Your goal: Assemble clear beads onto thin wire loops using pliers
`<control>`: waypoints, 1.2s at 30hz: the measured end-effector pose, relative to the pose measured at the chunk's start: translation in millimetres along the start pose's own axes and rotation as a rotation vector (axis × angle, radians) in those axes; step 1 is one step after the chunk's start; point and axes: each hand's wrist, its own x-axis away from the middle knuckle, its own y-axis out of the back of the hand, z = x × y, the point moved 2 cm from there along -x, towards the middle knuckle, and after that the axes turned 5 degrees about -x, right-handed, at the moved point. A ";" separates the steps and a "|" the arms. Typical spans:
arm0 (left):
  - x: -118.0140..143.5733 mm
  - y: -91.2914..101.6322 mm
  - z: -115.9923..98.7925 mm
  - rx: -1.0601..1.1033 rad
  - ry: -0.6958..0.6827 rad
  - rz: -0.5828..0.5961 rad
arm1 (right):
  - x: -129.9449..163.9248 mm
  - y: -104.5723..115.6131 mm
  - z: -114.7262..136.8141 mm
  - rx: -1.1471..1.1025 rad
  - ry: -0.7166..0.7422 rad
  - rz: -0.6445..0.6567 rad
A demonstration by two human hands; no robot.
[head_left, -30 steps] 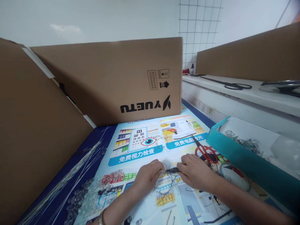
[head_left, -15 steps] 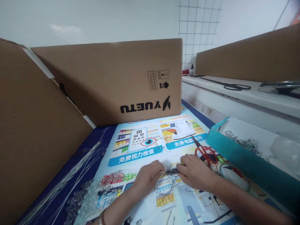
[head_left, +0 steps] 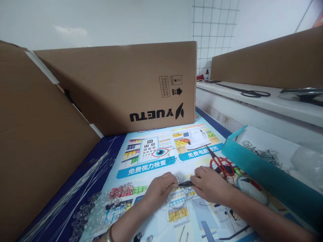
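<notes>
1. Two bare hands met low in the head view, at about 6 o'clock of the picture. The left hand (head_left: 158,189) had its fingers (head_left: 171,184) pressed together, pinching something small and pale that I could not make out. The right hand (head_left: 210,185) was closed around a dark, slim tool (head_left: 185,183), its fingers curled shut on the handle end.
2. The tool lay with its long axis running from 3 o'clock to 9 o'clock, tip pointing toward the left hand and touching or nearly touching what that hand pinched. The right hand was nearer the tool; the left sat just beside its tip.
3. Under both hands lay a tangle of thin wire (head_left: 178,205) on the printed poster (head_left: 151,158) that covered the tabletop (head_left: 111,144).
4. Red-handled scissors (head_left: 222,164) rested at 1 o'clock from the right hand, close to its knuckles but apart.
5. Clear beads (head_left: 101,211) were heaped at 8 o'clock from the left hand, with a bundle of long straight wires (head_left: 75,185) farther out at 9 o'clock.
6. A teal tray (head_left: 254,171) stood at 3 o'clock, holding more wire pieces.
7. A cardboard box (head_left: 121,87) stood at 12 o'clock, well apart from the hands, and black scissors (head_left: 252,92) lay on the white shelf (head_left: 277,104) at 2 o'clock.
</notes>
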 end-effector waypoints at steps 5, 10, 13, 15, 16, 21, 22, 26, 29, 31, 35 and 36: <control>-0.1 0.2 0.0 -0.006 0.001 -0.002 | -0.7 -0.2 0.2 0.013 -0.003 0.019; -1.0 1.2 -1.6 -0.016 0.003 0.014 | -0.6 -2.0 0.7 0.023 -0.012 0.025; -0.9 1.1 -1.2 -0.009 0.003 0.010 | -0.6 -1.6 0.8 0.024 -0.015 0.025; -0.5 0.5 -0.1 0.003 0.007 0.005 | -0.5 1.2 -0.4 0.014 -0.021 0.018; -0.2 0.2 0.7 0.010 0.010 0.001 | -0.2 3.4 -1.5 0.005 -0.026 0.011; 0.6 -0.6 3.5 0.015 0.017 -0.003 | 1.2 17.0 -7.5 -0.039 -0.022 -0.016; 0.6 -0.6 3.9 0.013 0.016 -0.002 | 1.3 18.8 -8.0 -0.042 -0.016 -0.018; 0.2 -0.1 4.4 0.021 0.002 -0.008 | 1.1 21.7 -6.6 -0.044 0.007 -0.020; 0.2 0.9 3.0 0.043 -0.015 -0.010 | 1.0 21.7 -4.7 -0.043 0.017 -0.017; 0.4 1.5 1.5 0.062 -0.031 -0.009 | 1.2 21.5 -4.1 -0.042 0.022 -0.016; 1.1 2.1 0.1 0.092 -0.053 -0.004 | 1.8 19.0 -5.0 -0.032 0.039 -0.018; 1.1 2.1 0.1 0.095 -0.055 -0.001 | 1.8 18.1 -5.5 -0.027 0.045 -0.020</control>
